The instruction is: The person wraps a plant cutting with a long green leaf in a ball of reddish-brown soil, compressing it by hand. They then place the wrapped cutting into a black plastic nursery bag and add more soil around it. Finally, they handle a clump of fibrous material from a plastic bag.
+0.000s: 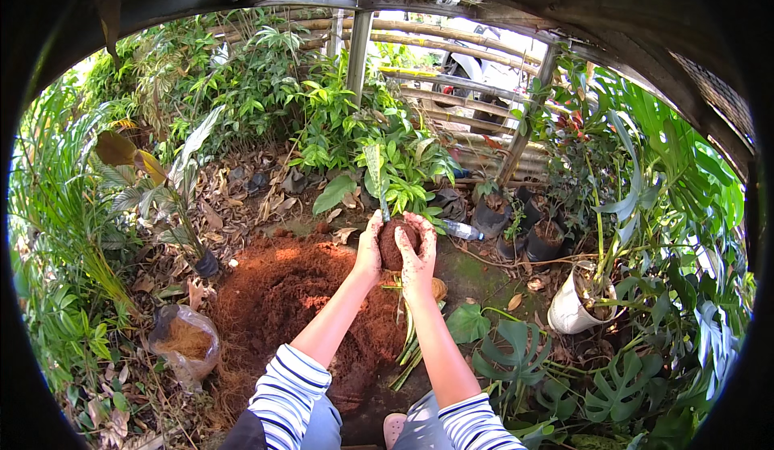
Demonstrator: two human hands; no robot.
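Observation:
Both my hands are cupped around a round ball of dark brown, moist coir-like material (392, 251). My left hand (369, 249) presses on its left side, and my right hand (418, 256) wraps the right side with the thumb across the front. Crumbs of the material cling to my right fingers. From the top of the ball rises an upright, pale-mottled green leaf cutting (376, 175); its base is hidden. Below my hands spreads a heap of loose reddish-brown coir (272, 286). Several cut green stems (409, 353) lie beside my right forearm, near a tan rounded thing (439, 289) partly covered by my wrist.
An open clear plastic bag of tan fibre (187, 342) stands at left. To the right are a plastic bottle (462, 230), black plant bags (544, 241), a tilted white pot (571, 305) and monstera leaves (514, 353). A bamboo fence (447, 80) closes the back.

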